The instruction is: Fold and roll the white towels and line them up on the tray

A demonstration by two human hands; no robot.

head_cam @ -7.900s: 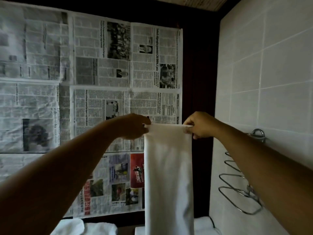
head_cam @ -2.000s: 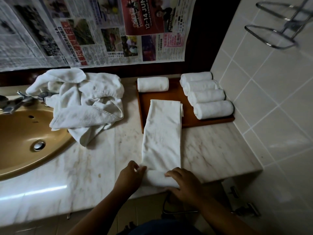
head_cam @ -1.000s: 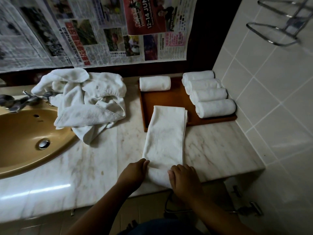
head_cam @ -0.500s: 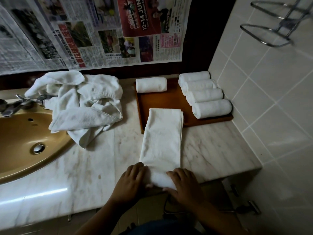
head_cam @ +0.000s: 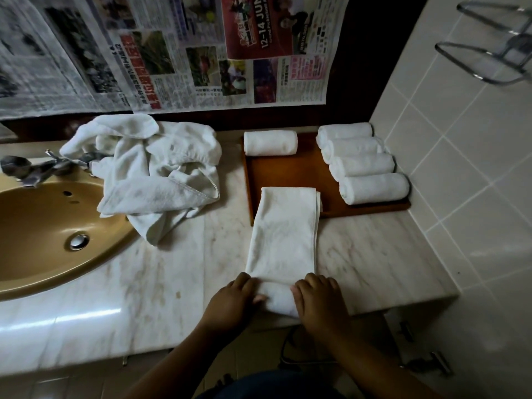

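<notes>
A folded white towel (head_cam: 283, 234) lies as a long strip on the marble counter, its far end resting on the wooden tray (head_cam: 290, 171). Its near end is rolled up at the counter's front edge. My left hand (head_cam: 233, 303) grips the roll's left end and my right hand (head_cam: 319, 303) presses on its right end. On the tray, several rolled towels (head_cam: 362, 162) lie side by side along the right, and one more rolled towel (head_cam: 270, 143) sits at the back left corner.
A heap of unfolded white towels (head_cam: 155, 171) lies left of the tray, draped over the rim of the tan sink (head_cam: 43, 231) beside the tap (head_cam: 28, 168). Newspaper covers the back wall. A tiled wall with a chrome rack (head_cam: 495, 47) bounds the right side.
The towel went from hanging in the air between my hands to lying on the counter. Over the last second the roll at its near end has grown slightly thicker.
</notes>
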